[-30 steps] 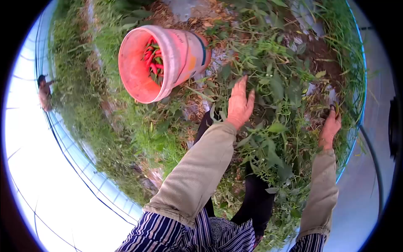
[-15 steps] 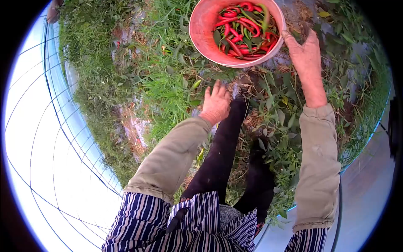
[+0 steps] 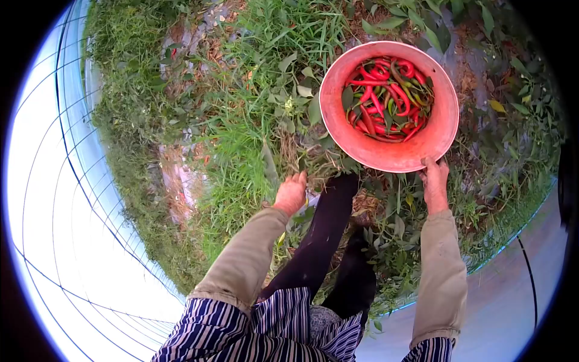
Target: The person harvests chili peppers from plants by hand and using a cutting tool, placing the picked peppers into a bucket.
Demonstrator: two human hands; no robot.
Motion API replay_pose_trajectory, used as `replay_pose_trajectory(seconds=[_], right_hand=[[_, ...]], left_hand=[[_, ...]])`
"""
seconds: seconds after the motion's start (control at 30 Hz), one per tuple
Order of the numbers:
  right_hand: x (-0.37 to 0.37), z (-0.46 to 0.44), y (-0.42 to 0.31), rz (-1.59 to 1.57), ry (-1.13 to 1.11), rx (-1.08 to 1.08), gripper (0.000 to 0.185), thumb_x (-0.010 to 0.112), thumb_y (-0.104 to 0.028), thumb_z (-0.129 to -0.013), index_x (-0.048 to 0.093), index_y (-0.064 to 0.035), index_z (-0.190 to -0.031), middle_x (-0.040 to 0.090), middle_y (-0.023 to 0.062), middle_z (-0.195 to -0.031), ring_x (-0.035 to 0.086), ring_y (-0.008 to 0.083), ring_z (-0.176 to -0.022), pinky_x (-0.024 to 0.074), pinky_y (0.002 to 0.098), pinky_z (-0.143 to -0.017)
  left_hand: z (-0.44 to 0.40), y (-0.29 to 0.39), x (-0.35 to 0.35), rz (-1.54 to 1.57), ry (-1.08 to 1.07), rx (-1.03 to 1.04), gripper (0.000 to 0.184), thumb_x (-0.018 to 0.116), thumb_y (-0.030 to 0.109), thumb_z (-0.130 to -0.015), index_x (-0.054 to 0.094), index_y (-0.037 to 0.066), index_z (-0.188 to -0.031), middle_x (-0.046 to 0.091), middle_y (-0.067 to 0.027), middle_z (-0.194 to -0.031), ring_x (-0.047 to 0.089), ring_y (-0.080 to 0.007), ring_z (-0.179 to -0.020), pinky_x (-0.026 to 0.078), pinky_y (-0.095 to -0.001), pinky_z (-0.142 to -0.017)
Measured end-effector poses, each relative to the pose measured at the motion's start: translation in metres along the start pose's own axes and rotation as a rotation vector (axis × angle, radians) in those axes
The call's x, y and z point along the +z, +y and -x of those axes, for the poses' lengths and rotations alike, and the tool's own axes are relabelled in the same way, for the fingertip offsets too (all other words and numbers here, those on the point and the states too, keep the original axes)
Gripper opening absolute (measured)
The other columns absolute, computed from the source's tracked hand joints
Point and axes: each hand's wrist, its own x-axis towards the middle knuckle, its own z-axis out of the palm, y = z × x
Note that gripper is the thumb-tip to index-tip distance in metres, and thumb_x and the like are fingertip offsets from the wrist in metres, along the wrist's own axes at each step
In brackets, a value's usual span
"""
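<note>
A pink bucket point(image 3: 444, 145) is tilted so that its mouth faces me. Inside lies a heap of red chili peppers point(image 3: 380, 102), with some green ones and a few leaves among them. My right hand point(image 3: 435, 184) grips the bucket's near rim, its thumb over the edge. To the left, my left hand point(image 3: 291, 193) is down by the grass and pepper leaves beside my leg. Its fingers are drawn together, and whatever may be between them is hidden.
Tall grass and weeds point(image 3: 235, 145) spread along the left. Leafy pepper plants point(image 3: 392, 232) grow near my legs point(image 3: 322, 232). Plastic sheeting and dry litter show between the plants. A curved greenhouse film wall point(image 3: 60, 199) rises at the far left, and more film point(image 3: 500, 283) lies at lower right.
My right hand has brought the bucket nearer to me, so more of it shows. My left hand has shifted left and lower in view, and its spread fingers have closed together.
</note>
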Motion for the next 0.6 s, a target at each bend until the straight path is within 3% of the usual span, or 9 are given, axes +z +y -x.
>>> replay_pose_trajectory(seconds=[0.17, 0.43, 0.57, 0.6], right_hand=[[0.007, 0.008, -0.003, -0.13, 0.06, 0.046, 0.035, 0.056, -0.01, -0.07, 0.049, -0.0028, -0.103, 0.056, 0.0036, -0.089, 0.055, 0.0143, -0.075, 0.0477, 0.0297, -0.065], [-0.004, -0.01, -0.06, -0.003, 0.05, -0.047, 0.024, 0.058, -0.012, -0.069, 0.053, -0.0015, -0.09, 0.057, 0.0048, -0.08, 0.057, 0.0166, -0.068, 0.0496, 0.031, -0.06], [-0.039, -0.02, -0.114, -0.085, 0.085, -0.039, 0.014, 0.057, -0.012, -0.071, 0.053, -0.0039, -0.082, 0.058, 0.0055, -0.077, 0.059, 0.0178, -0.068, 0.0512, 0.0341, -0.066], [-0.046, -0.018, -0.12, -0.103, 0.083, -0.02, 0.012, 0.057, -0.012, -0.072, 0.053, -0.0042, -0.081, 0.058, 0.0058, -0.078, 0.059, 0.0182, -0.072, 0.0513, 0.0351, -0.069]], left_hand=[[0.011, 0.011, 0.006, 0.155, 0.016, -0.091, 0.058, 0.058, 0.004, -0.069, 0.039, -0.001, -0.124, 0.053, -0.0226, -0.107, 0.051, -0.0368, -0.102, 0.044, -0.0404, -0.087], [-0.01, -0.042, 0.001, 0.271, 0.009, -0.107, 0.056, 0.059, 0.006, -0.071, 0.04, 0.004, -0.123, 0.054, -0.022, -0.107, 0.049, -0.0383, -0.104, 0.042, -0.0425, -0.09], [-0.027, -0.043, -0.052, 0.424, 0.035, -0.003, 0.059, 0.061, 0.019, -0.077, 0.037, 0.007, -0.13, 0.052, -0.0254, -0.11, 0.048, -0.0403, -0.108, 0.039, -0.0414, -0.094], [-0.031, -0.045, -0.069, 0.367, 0.028, 0.022, 0.061, 0.059, 0.033, -0.08, 0.036, 0.012, -0.132, 0.047, -0.0257, -0.118, 0.044, -0.0406, -0.112, 0.039, -0.0461, -0.092]])
